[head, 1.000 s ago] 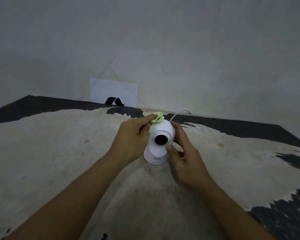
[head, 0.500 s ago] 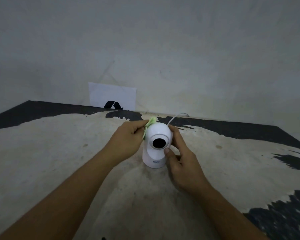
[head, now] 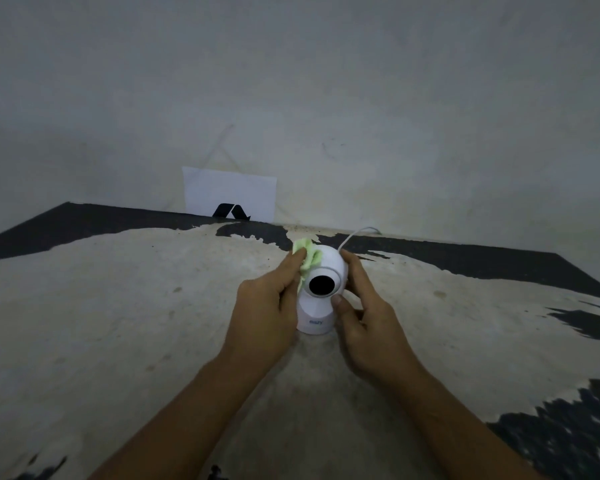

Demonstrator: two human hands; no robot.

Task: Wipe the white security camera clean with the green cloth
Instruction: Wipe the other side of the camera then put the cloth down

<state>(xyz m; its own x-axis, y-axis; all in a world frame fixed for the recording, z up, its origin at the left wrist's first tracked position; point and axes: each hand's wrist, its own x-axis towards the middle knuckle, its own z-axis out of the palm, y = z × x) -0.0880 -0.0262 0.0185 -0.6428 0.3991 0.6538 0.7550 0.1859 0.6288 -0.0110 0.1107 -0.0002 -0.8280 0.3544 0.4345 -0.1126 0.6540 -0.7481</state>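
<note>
A white security camera (head: 321, 292) with a round head and a black lens stands upright on the worn table (head: 118, 323), facing me. My left hand (head: 269, 306) presses a bunched green cloth (head: 307, 259) against the upper left side of the camera's head. My right hand (head: 364, 320) grips the camera from the right, fingers behind the head and thumb at the front below the lens. A thin white cable (head: 355, 235) runs from the back of the camera toward the wall.
A white card with a black logo (head: 229, 199) leans against the grey wall (head: 326, 98) at the table's far edge. The tabletop is beige with peeling black patches along the back and at the right.
The green cloth has slid from the top of the camera's head down its left side. My right hand keeps its hold on the camera.
</note>
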